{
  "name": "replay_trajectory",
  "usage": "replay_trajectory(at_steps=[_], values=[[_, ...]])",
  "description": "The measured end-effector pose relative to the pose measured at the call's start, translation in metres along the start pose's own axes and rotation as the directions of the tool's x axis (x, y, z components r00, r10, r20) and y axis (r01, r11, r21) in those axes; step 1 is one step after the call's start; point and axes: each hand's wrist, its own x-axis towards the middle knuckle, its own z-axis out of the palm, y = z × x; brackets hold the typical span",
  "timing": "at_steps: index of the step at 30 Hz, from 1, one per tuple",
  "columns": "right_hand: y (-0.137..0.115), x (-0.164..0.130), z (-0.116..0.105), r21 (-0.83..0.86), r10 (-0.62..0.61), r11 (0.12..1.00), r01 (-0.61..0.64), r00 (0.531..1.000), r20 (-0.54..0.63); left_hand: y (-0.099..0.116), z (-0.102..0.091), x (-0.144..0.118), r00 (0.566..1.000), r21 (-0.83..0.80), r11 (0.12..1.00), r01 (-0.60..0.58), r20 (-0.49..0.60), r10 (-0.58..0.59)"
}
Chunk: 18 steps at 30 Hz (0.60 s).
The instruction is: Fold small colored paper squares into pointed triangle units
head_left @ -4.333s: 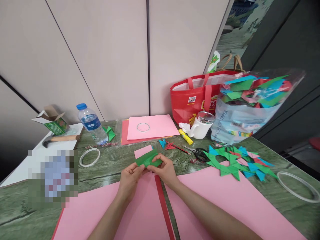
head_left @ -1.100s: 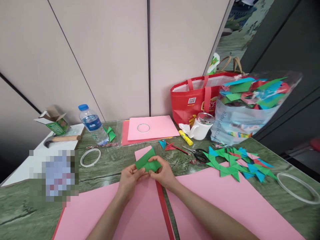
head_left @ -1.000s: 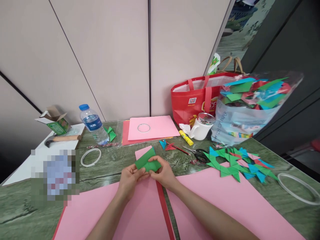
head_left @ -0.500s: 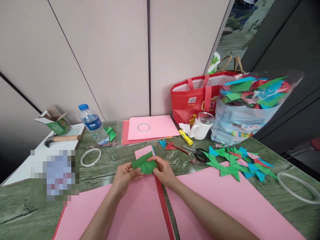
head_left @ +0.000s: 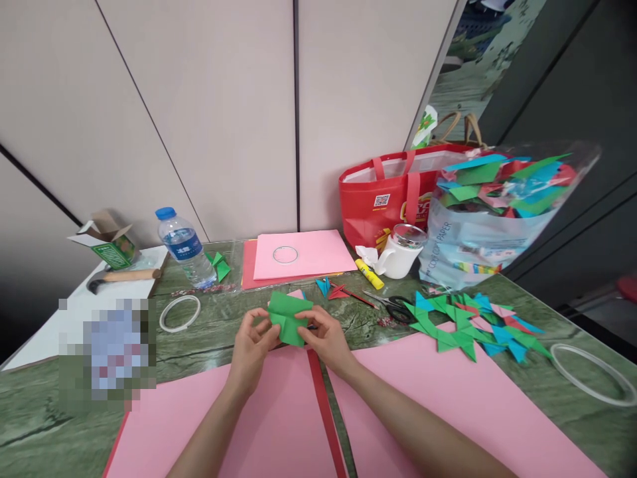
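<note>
A folded green paper piece (head_left: 289,317) is held up just above the green marble-patterned bench (head_left: 213,332), pinched from both sides. The left hand (head_left: 251,345) is closed on its left edge and the right hand (head_left: 323,337) on its right edge, with the thumbs on the near face. Below the hands, large pink sheets (head_left: 279,425) are spread on the bench, with a red paper strip (head_left: 326,411) lying between them. To the right, a heap of folded paper triangles (head_left: 468,322) in green, blue and pink is seen, and beyond it black-handled scissors (head_left: 393,305), a yellow glue stick (head_left: 369,273) and a white mug (head_left: 399,251). A water bottle (head_left: 185,247) stands at the far left, with a clear ring (head_left: 180,313) lying nearer.
</note>
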Motion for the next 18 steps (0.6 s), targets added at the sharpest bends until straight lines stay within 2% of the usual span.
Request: replay_trajectory(at_steps=[2, 9, 15, 18], values=[[-0.002, -0.0005, -0.0002, -0.022, -0.011, 1.0, 0.011, 1.0, 0.008, -0.0017, -0.0007, -0.0001, 1.0, 0.046, 0.999, -0.005, 0.028, 0.004], [0.0001, -0.0033, 0.0022, 0.031, 0.002, 1.0, -0.005, 0.994, 0.113, -0.0029, -0.009, 0.0034, 0.998, 0.098, 0.995, 0.022, -0.067, -0.016], [-0.0013, -0.0042, 0.0025, 0.062, 0.036, 0.997, -0.047, 0.986, 0.165, 0.0008, -0.0095, 0.0023, 0.999, 0.118, 0.993, 0.026, -0.031, -0.023], [-0.0026, -0.0032, 0.0011, 0.07, 0.047, 0.996, -0.057, 0.988, 0.148, 0.0022, -0.0074, 0.0008, 0.999, 0.147, 0.989, 0.025, -0.035, -0.02]])
